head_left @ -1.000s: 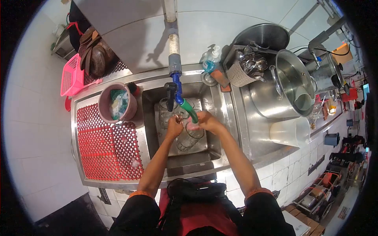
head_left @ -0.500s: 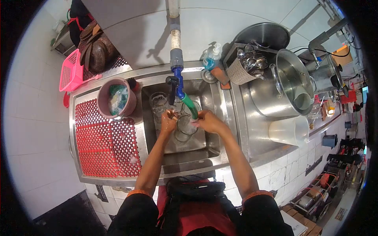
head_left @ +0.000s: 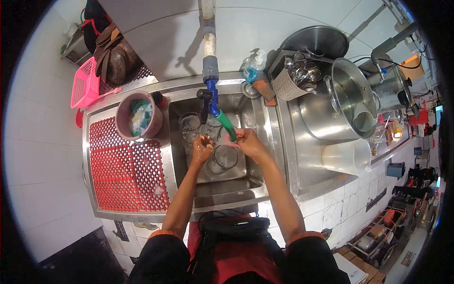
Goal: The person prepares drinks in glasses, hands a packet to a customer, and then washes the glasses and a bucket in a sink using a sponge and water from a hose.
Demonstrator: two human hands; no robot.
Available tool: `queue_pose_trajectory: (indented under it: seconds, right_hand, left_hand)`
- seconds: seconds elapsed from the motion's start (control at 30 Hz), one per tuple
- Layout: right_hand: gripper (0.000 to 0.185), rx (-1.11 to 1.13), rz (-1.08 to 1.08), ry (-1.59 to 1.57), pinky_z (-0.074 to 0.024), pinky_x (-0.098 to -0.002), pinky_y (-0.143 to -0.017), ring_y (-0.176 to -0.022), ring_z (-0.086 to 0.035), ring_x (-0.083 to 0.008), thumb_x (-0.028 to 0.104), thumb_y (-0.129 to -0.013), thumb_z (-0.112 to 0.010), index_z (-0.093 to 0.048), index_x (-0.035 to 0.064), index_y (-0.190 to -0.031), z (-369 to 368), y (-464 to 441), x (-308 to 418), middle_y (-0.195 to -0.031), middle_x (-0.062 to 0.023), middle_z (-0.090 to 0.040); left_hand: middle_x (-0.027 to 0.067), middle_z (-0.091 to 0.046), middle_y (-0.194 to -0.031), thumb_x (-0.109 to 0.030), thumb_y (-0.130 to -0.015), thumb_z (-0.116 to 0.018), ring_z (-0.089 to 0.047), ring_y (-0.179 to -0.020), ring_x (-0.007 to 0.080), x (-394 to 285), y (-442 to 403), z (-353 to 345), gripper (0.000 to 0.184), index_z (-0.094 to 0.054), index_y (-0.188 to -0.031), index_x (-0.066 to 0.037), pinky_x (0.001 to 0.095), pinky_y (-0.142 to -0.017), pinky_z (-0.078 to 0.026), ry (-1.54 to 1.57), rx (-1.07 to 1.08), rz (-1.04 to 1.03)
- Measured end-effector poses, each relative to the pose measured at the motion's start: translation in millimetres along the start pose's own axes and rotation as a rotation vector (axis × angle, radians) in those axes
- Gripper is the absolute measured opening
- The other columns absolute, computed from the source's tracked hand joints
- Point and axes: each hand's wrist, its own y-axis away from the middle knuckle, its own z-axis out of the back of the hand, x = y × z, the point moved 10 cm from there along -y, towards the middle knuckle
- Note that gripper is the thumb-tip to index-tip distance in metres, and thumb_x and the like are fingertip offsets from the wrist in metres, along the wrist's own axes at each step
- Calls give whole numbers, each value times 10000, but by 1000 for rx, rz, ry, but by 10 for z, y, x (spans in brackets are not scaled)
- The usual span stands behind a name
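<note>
Over the metal sink [head_left: 215,190], my right hand [head_left: 250,144] pinches the lower end of a green hose [head_left: 226,125] fitted to a blue tap [head_left: 211,102]. My left hand [head_left: 202,149] is wet, with its fingers curled upward just left of the hose end. What those fingers hold, if anything, cannot be made out. Below and between the hands, a clear drinking glass [head_left: 226,157] rests in the sink. Another glass [head_left: 190,122] is at the sink's far left, with more glassware partly hidden beside it.
Left of the sink, a pinkish bucket [head_left: 124,124] holding a sponge [head_left: 141,116] stands by a red perforated mat [head_left: 125,173]. To the right are a basket of spoons [head_left: 289,86], a large pot [head_left: 316,113] and a plastic jug [head_left: 347,156]. A soap bottle [head_left: 256,67] stands behind.
My left hand has dropped slightly toward me. My right hand and the hose end have shifted a little up and left, and the glass below shows more fully.
</note>
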Motion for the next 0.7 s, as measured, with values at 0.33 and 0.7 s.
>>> queue_pose_trajectory:
  seconds: [0.33, 0.7]
  right_hand:
    - [330, -17, -121, -11, -482, -284, -751, -852, -591, -156, 38, -731, -651, -576, -7, -1049, 13, -75, -559, -950, -102, -623]
    - [213, 12, -130, 232, -481, -265, -726, -804, -599, -160, -6, -813, -470, -566, -60, -995, 70, 170, -301, -885, -113, -628]
  left_hand:
    - [26, -481, -787, 40, -751, -569, -489, -770, 97, 88, 472, 39, 190, -398, -761, -40, 216, -689, -411, -3, 225, -20]
    - [27, -542, -646, -34, -725, -608, -506, -606, 89, -417, 452, 188, 128, -492, -685, 2, 253, -562, -430, -151, 122, -71]
